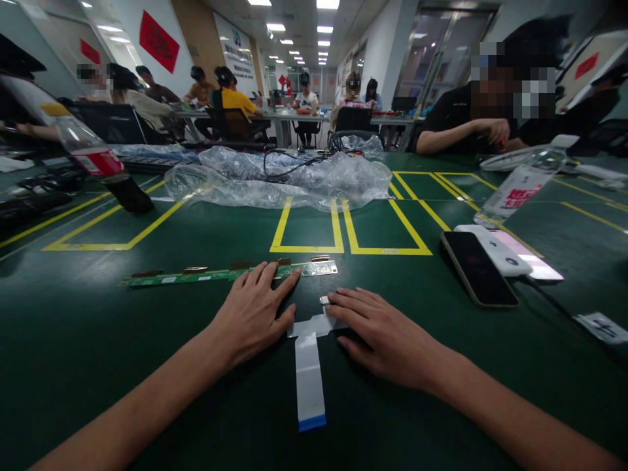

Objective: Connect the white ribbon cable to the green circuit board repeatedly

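Green-surfaced table (392, 425) carries a white flat ribbon cable (310, 376) and, beyond it, a long, narrow green circuit board (176, 279). The cable lies directly before the person, one strip running toward the viewer and ending in a blue band, its upper part bent crosswise between the hands. Left hand (260, 307): palm down, fingers spread and not closed on anything; the fingertips reach the near edge of the board, the thumb is at the cable's left end. Right hand (385, 330): palm down, fingers over the cable's right end, beside a small pale connector tip (324, 300); whether they pinch or merely press cannot be told (the fingers cover the spot).

Right of the hands, a dark phone (478, 268) lies against a white device (493, 250), with a tilted clear bottle (520, 186) behind. Crumpled clear plastic wrap (235, 180) lies beyond the board, past yellow tape outlines (307, 249). A co-worker in black (446, 124) sits at the far right.
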Available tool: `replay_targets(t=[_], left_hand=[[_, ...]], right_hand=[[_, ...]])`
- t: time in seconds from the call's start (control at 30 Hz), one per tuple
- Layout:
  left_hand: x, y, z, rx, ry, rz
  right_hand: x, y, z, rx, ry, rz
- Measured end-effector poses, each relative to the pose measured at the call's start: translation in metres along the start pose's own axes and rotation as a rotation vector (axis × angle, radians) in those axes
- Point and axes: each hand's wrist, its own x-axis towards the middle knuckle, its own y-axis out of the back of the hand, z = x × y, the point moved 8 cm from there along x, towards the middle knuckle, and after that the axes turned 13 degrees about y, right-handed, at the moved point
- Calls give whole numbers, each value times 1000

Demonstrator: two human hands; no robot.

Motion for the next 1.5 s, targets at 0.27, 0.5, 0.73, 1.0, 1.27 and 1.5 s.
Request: replay_targets(t=[0.27,0.5,0.73,1.0,1.27,1.5], left_hand=[[-13,0,15,-59,-107,-11],[-23,4,29,-95,-215,-54],[-25,3,27,-161,-261,-81],[-34,8,36,-319,-380,-106],[-20,29,-2,-258,-274,14],[-24,18,4,-165,-340,-54]], right_hand=[[1,-5,0,-16,-5,-8],[3,-1,-2,-29,-1,6],[2,-2,-3,-44,-5,0],[2,-2,-2,-33,12,15],[3,-1,-2,-46,-8,-16],[3,-1,-2,-22,-19,-27]])
